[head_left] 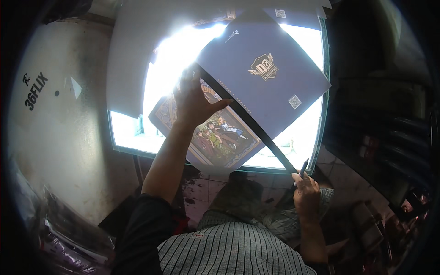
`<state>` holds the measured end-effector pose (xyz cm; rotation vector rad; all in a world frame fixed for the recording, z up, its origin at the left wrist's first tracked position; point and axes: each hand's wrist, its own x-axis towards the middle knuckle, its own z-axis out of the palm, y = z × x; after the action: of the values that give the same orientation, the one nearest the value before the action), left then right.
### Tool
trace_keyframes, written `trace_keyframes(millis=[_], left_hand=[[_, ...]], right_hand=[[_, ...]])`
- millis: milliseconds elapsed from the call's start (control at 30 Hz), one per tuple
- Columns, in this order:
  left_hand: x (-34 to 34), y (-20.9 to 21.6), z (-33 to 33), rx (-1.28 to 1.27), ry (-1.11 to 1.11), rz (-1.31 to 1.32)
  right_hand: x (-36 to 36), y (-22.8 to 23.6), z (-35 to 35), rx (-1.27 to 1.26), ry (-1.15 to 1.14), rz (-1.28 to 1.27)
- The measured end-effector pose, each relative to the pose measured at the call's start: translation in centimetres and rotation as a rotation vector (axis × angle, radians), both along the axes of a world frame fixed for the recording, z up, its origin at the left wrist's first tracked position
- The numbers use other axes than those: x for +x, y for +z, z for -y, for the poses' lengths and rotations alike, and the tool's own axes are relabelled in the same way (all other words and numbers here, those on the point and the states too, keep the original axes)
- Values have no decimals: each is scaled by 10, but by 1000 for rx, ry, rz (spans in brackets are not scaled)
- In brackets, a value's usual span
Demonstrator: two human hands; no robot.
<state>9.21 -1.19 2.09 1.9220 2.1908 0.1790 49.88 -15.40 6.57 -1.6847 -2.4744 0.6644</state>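
Note:
A printed sheet with a dark blue panel [279, 50] and a colourful illustrated panel [219, 137] lies slanted on a brightly lit glass-topped table [123, 137]. Across it runs a long black straight strip [274, 147], like a ruler, between the two panels. My left hand [195, 98] rests on the upper part of the strip, thumb and fingers spread; glare washes out its fingertips. At the lower end, past the table's near edge, my right hand [306, 192] is closed round a dark pen-like tool [304, 167], its fingers against the strip. Whether the tool writes or cuts cannot be seen.
A large pale sheet [128, 59] covers the table's left side. More printed paper [293, 16] lies at the far edge. Left stands a whitish board [59, 123]; plastic-wrapped goods [68, 238] sit at lower left. Dark stacked items [385, 133] fill the right.

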Motion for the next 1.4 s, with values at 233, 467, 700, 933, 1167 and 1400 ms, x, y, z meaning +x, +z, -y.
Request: trace_keyframes(millis=[233,467,700,933,1167,1400], left_hand=[[9,28,-9,-304,71,9],[1,37,1,-377,154,-57],[6,35,-5,-325,126,-35],[4,33,-1,-332,134,-13],[4,29,-2,-295,124,-6],[4,28,-2,-294,121,-20]], right_hand=[[11,8,-4,54,-118,-209],[-139,-8,-149,-125,-227,-982],[-294,-54,-263,-37,156,-991],[-305,-61,-265,-124,148,-973],[-304,-57,-271,-150,173,-922],[-303,-59,-274,-159,177,-958]])
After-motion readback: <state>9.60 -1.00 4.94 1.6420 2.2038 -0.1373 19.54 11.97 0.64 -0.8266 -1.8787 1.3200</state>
